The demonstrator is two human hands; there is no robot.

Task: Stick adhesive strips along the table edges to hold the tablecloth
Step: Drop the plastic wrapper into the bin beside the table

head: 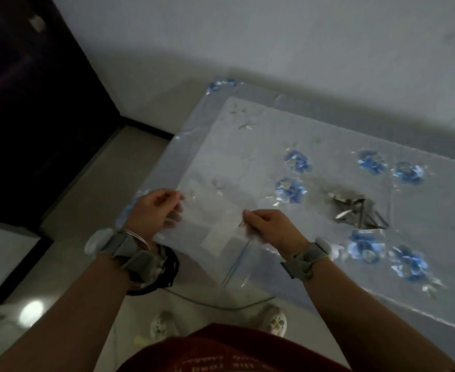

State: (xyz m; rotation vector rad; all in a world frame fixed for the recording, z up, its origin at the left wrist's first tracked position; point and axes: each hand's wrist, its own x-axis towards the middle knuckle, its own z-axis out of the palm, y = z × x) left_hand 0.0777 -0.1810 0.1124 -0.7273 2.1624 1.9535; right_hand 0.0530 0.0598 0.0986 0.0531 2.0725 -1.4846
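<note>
A thin translucent tablecloth (248, 146) with blue flower prints covers the table and hangs over its near and left edges. Above the near left corner, my left hand (156, 210) and my right hand (272, 229) each pinch one end of a clear, almost invisible adhesive strip (213, 213) stretched between them. The strip is blurred and hard to make out. A clear plastic bag (234, 253) with a white slip inside hangs below my right hand at the table's edge. Both wrists wear grey bands.
A crumpled silvery wrapper (355, 210) lies on the tablecloth right of my hands. A white wall runs behind the table, a dark door (33, 103) stands at left. On the pale floor lie a thin cable (221, 304) and my slippers (164, 323).
</note>
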